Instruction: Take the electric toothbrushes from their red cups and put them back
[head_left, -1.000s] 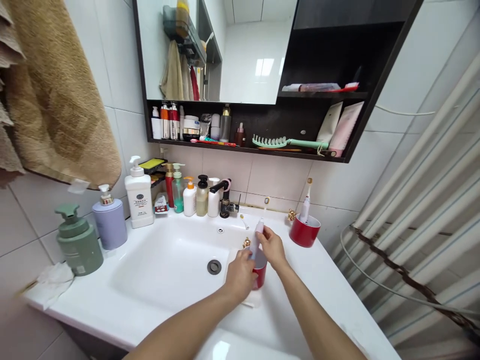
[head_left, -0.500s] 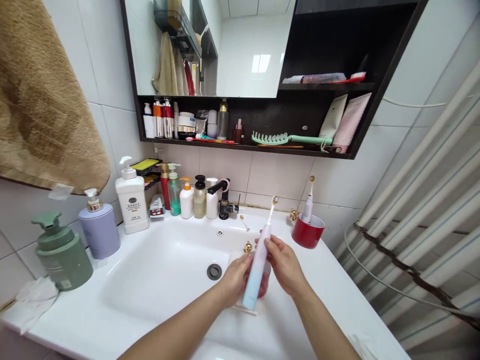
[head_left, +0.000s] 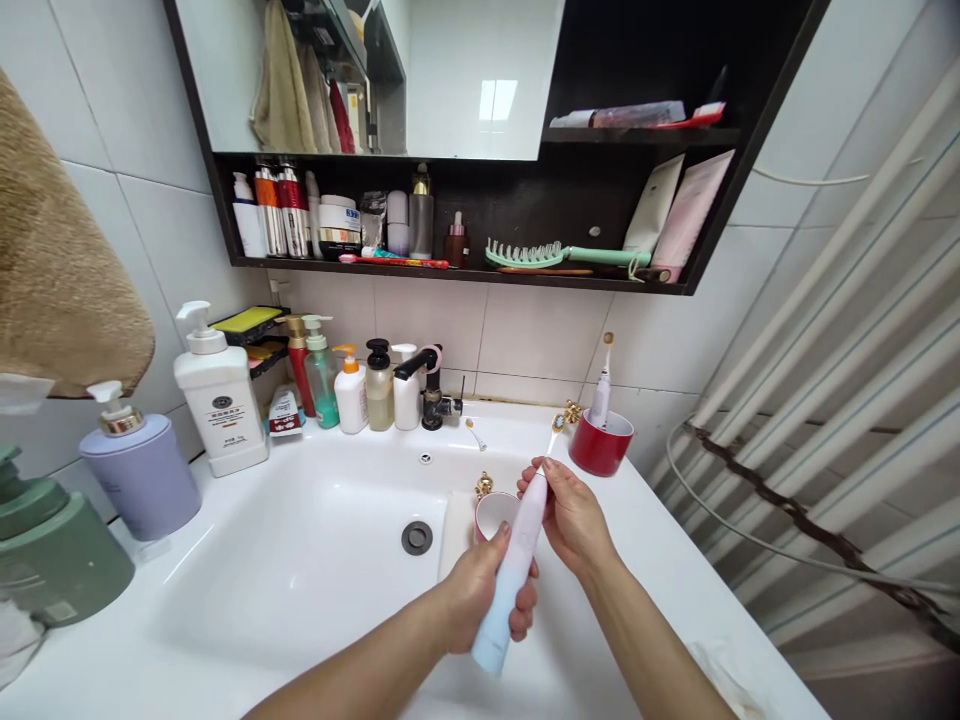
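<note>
My left hand [head_left: 480,590] is wrapped round the lower body of an electric toothbrush [head_left: 517,555], pale pink fading to light blue, which tilts up to the right. My right hand [head_left: 574,515] grips the toothbrush's upper part near the neck, and the brush head [head_left: 556,424] points toward the back wall. Just behind the hands stands a red cup [head_left: 493,512] with a white inside and a gold handle, on the basin's right rim. A second red cup [head_left: 600,443] farther back holds another electric toothbrush [head_left: 601,385].
The white basin [head_left: 315,560] has a drain [head_left: 416,537] and a black tap [head_left: 427,385]. Several pump bottles [head_left: 217,390] line the left and back rim. A dark shelf [head_left: 465,275] above holds cosmetics and a green comb [head_left: 559,255]. A brown towel [head_left: 60,270] hangs left; a striped curtain [head_left: 847,400] hangs right.
The toothbrush has been lifted out of the near red cup and drawn toward me. My left hand left the cup and now grips the brush's lower body. The camera tilted down and right.
</note>
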